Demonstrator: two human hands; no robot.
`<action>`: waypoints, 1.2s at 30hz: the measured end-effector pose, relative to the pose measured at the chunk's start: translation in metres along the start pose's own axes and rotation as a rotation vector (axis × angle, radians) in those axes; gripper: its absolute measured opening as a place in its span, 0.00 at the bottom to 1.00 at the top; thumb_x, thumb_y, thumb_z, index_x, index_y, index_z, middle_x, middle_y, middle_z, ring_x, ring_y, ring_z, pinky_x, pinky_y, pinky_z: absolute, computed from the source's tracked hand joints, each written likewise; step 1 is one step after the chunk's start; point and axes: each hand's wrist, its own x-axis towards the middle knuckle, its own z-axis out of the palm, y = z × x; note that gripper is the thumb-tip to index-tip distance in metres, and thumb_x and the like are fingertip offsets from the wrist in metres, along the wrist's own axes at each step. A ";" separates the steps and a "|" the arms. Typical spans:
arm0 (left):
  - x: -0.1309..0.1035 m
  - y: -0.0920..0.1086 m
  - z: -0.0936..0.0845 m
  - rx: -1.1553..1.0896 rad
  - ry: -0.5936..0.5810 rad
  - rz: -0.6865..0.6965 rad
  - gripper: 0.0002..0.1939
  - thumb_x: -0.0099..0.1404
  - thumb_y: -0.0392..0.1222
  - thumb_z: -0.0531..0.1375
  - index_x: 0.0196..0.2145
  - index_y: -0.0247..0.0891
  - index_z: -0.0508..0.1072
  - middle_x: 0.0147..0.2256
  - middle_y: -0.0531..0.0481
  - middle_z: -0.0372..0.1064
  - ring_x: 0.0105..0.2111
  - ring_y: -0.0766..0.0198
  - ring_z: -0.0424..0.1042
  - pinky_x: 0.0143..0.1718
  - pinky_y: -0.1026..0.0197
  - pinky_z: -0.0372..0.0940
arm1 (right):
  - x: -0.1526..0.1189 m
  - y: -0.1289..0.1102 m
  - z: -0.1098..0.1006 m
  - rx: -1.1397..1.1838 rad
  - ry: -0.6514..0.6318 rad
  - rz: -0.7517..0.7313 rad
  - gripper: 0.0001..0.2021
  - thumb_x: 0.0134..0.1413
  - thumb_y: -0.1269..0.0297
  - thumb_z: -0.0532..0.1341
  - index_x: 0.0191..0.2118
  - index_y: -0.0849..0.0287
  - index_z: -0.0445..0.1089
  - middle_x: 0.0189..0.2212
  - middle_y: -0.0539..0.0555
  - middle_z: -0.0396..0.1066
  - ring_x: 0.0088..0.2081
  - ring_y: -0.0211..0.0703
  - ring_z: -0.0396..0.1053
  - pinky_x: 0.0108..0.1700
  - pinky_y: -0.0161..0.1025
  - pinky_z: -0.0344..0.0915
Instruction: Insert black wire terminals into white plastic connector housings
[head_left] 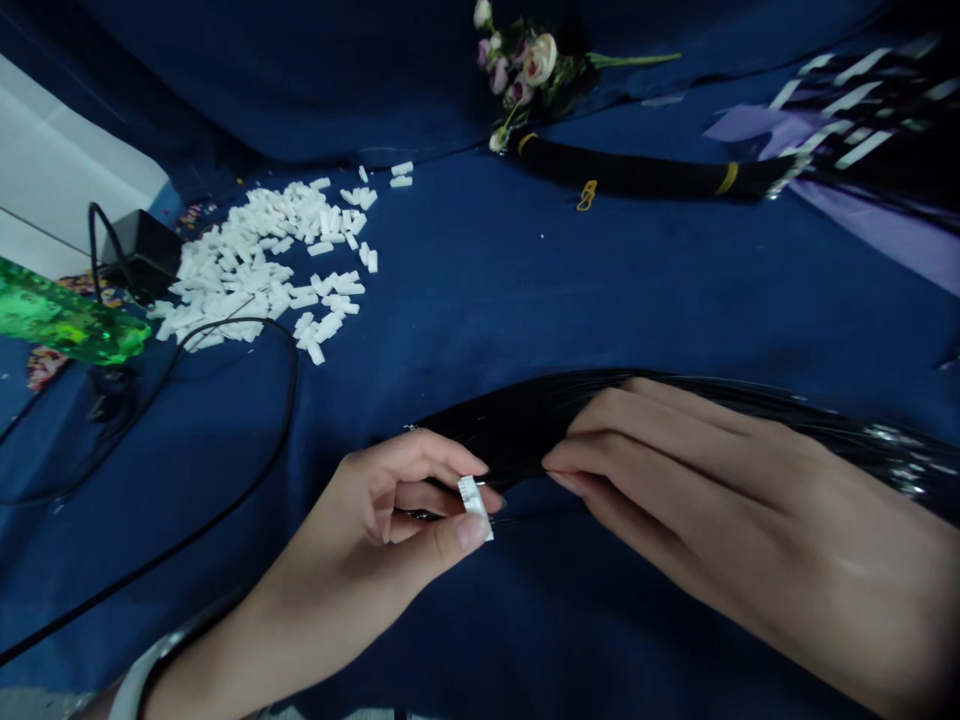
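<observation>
My left hand (420, 510) is closed, pinching a small white plastic connector housing (475, 508) between thumb and fingers. Narrow slots line the housing's upper end. My right hand (675, 490) is closed just to the right, its fingertips pinched together around what looks like a black wire; most of that wire is lost against the dark background. A thin metal tip shows beside the housing. Under and behind both hands lies a loose bundle of black wires (517, 410), with shiny metal ends at the right. The right palm hides part of the bundle.
A heap of white connector housings (255, 260) lies at the left, beside a green bottle (67, 315) and a black cable (225, 520). At the back are a tied black wire bundle (630, 172), a yellow band (586, 195), artificial flowers (536, 60) and purple cloth (892, 235).
</observation>
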 end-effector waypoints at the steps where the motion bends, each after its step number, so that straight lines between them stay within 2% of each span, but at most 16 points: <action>1: 0.000 -0.001 0.000 0.012 0.002 0.007 0.07 0.61 0.42 0.70 0.38 0.44 0.79 0.37 0.52 0.83 0.38 0.63 0.81 0.35 0.70 0.74 | 0.001 0.000 0.000 0.001 -0.016 -0.004 0.09 0.67 0.76 0.52 0.38 0.66 0.69 0.33 0.57 0.67 0.34 0.42 0.64 0.30 0.41 0.66; 5: 0.000 -0.004 0.001 0.040 0.026 0.038 0.06 0.61 0.40 0.70 0.37 0.45 0.79 0.35 0.54 0.84 0.36 0.65 0.81 0.34 0.72 0.74 | 0.008 -0.004 -0.001 -0.004 -0.060 -0.023 0.10 0.68 0.75 0.53 0.36 0.66 0.71 0.32 0.58 0.68 0.34 0.42 0.64 0.31 0.41 0.66; 13: -0.001 -0.009 0.007 0.079 0.049 0.133 0.05 0.59 0.37 0.70 0.34 0.46 0.82 0.30 0.57 0.83 0.32 0.67 0.82 0.33 0.74 0.73 | 0.009 -0.013 0.009 0.115 -0.007 -0.051 0.12 0.66 0.77 0.53 0.31 0.64 0.68 0.28 0.53 0.63 0.29 0.38 0.57 0.29 0.39 0.58; 20: 0.001 -0.011 0.008 0.009 0.032 0.171 0.07 0.58 0.35 0.70 0.33 0.47 0.83 0.29 0.57 0.83 0.31 0.65 0.83 0.33 0.72 0.75 | 0.009 -0.014 0.014 0.159 0.016 -0.057 0.11 0.65 0.79 0.52 0.32 0.65 0.68 0.29 0.54 0.66 0.31 0.39 0.60 0.32 0.39 0.61; 24: 0.003 -0.012 0.007 -0.040 0.053 0.197 0.09 0.56 0.35 0.71 0.34 0.48 0.84 0.29 0.57 0.83 0.31 0.64 0.83 0.33 0.71 0.75 | 0.012 -0.014 0.010 0.174 0.017 -0.024 0.12 0.66 0.78 0.51 0.34 0.63 0.69 0.30 0.53 0.66 0.31 0.38 0.61 0.32 0.38 0.62; 28: 0.002 -0.010 0.005 0.013 0.058 0.215 0.09 0.58 0.39 0.71 0.38 0.47 0.83 0.32 0.55 0.84 0.34 0.63 0.83 0.36 0.69 0.75 | 0.017 -0.001 -0.002 0.323 -0.017 0.085 0.10 0.69 0.73 0.52 0.37 0.61 0.69 0.32 0.51 0.68 0.30 0.34 0.65 0.30 0.33 0.63; 31: 0.000 -0.009 0.005 0.101 -0.015 0.184 0.08 0.61 0.41 0.68 0.40 0.45 0.82 0.36 0.52 0.83 0.37 0.62 0.82 0.39 0.68 0.75 | 0.018 0.015 -0.006 0.327 0.010 0.176 0.07 0.69 0.70 0.54 0.43 0.60 0.70 0.34 0.49 0.70 0.29 0.31 0.68 0.28 0.30 0.64; 33: -0.001 -0.010 0.006 0.172 -0.061 0.166 0.08 0.61 0.40 0.67 0.40 0.44 0.81 0.36 0.50 0.82 0.37 0.61 0.81 0.39 0.66 0.75 | 0.018 0.024 -0.003 0.264 -0.004 0.163 0.07 0.68 0.71 0.56 0.44 0.60 0.71 0.36 0.50 0.70 0.29 0.32 0.69 0.29 0.31 0.64; 36: -0.001 -0.016 0.009 0.289 -0.019 0.201 0.09 0.59 0.37 0.66 0.39 0.42 0.80 0.35 0.49 0.78 0.37 0.60 0.79 0.41 0.62 0.75 | 0.017 0.027 0.005 0.228 -0.093 0.064 0.06 0.63 0.73 0.61 0.43 0.59 0.74 0.37 0.51 0.70 0.32 0.36 0.70 0.33 0.34 0.66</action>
